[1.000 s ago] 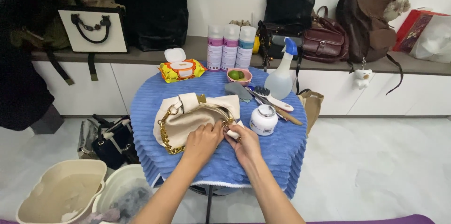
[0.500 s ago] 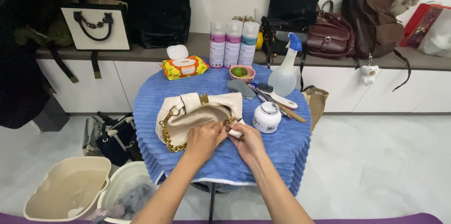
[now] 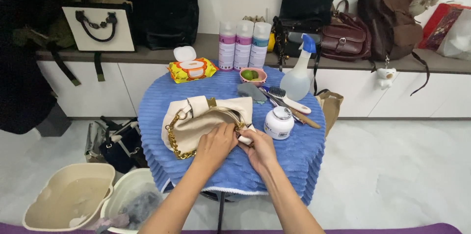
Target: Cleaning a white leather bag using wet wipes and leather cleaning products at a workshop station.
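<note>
1. The cream handbag (image 3: 196,121) with a gold chain (image 3: 172,138) lies on the blue-covered bench (image 3: 294,150), just left of the white jar (image 3: 278,122).
2. The left hand (image 3: 216,143) rests curled on the handbag's front.
3. The right hand (image 3: 260,148) pinches a small white thing (image 3: 244,140) at the handbag's right end.

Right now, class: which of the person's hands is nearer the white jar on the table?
Right. The right hand lies just below-left of the white jar; the left hand rests farther off, on the cream handbag.
</note>
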